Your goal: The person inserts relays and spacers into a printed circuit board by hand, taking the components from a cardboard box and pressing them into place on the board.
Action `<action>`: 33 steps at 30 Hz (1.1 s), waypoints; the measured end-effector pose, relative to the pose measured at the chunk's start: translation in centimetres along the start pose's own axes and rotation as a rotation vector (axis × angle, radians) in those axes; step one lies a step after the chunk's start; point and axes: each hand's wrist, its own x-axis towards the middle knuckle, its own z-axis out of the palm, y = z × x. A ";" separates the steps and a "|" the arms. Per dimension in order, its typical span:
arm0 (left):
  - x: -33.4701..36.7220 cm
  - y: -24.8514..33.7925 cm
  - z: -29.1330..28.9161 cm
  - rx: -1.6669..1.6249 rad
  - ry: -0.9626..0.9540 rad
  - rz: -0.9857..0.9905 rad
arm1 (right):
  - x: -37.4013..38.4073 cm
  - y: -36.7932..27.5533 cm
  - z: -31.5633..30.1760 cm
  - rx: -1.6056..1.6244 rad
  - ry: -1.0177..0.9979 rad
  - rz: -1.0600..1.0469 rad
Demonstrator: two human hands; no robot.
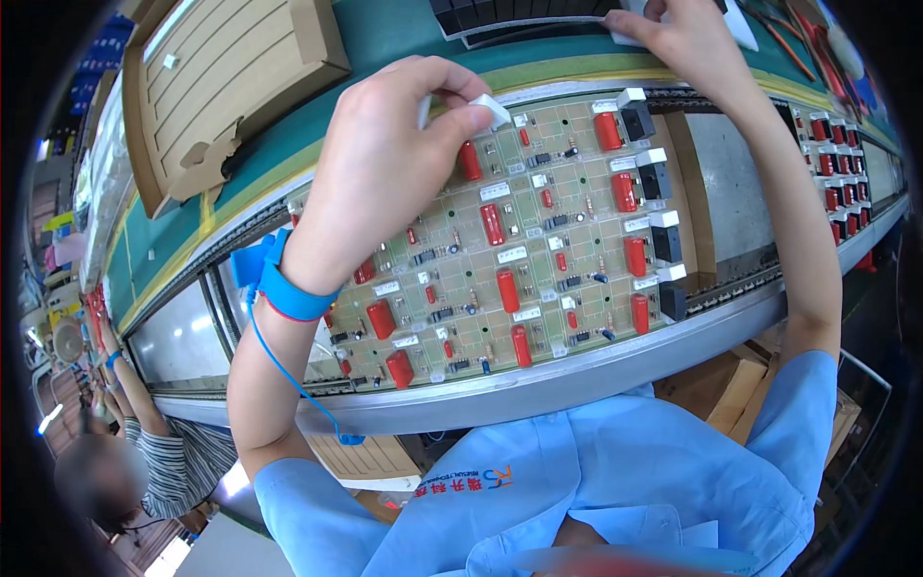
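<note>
My left hand (385, 154), with a blue strap (300, 293) round its wrist, pinches a small white block-shaped part (495, 112) between thumb and fingers. It holds this part at the far edge of a panel of circuit boards (524, 226). Red capacitors (492, 224), white connectors and small dark components stand on the panel; black-and-white blocks (663, 236) line its right side. Past the panel, my right hand (678, 38) has curled fingers beside a row of black parts (519, 14). White material shows under its thumb, but what the fingers hold is hidden.
The panel sits on a metal-railed conveyor (577, 370). A cardboard tray (231, 77) lies on the green bench at far left; hand tools (803, 43) lie at far right. Another board (836, 173) is farther right. A co-worker in a striped sleeve (183, 462) is at left.
</note>
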 end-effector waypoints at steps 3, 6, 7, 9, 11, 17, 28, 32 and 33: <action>0.8 0.0 0.7 0.196 0.063 0.225 | 0.4 1.5 -0.3 0.277 -0.018 -0.002; 0.9 -0.1 0.8 0.273 0.053 0.261 | -0.7 3.0 -0.5 0.401 -0.032 -0.015; 1.0 0.0 0.8 0.308 0.053 0.256 | -1.0 3.1 -0.4 0.409 -0.041 -0.005; 1.0 0.1 0.7 0.332 0.040 0.263 | -1.6 2.9 -0.5 0.394 -0.055 0.025; 0.8 0.4 0.7 0.382 0.045 0.279 | -1.8 2.9 -0.4 0.384 -0.054 -0.018; 0.6 0.8 1.0 0.442 0.048 0.255 | -1.7 3.1 -0.1 0.398 -0.067 -0.098; 0.2 2.1 0.9 0.439 0.004 0.065 | -1.5 3.0 0.6 0.297 -0.088 -0.104; 0.7 2.7 1.4 0.484 0.032 0.139 | -1.9 3.3 -0.7 0.209 -0.067 -0.137; 0.6 2.8 1.4 0.488 0.027 0.135 | -1.9 3.4 -0.5 0.216 -0.058 -0.141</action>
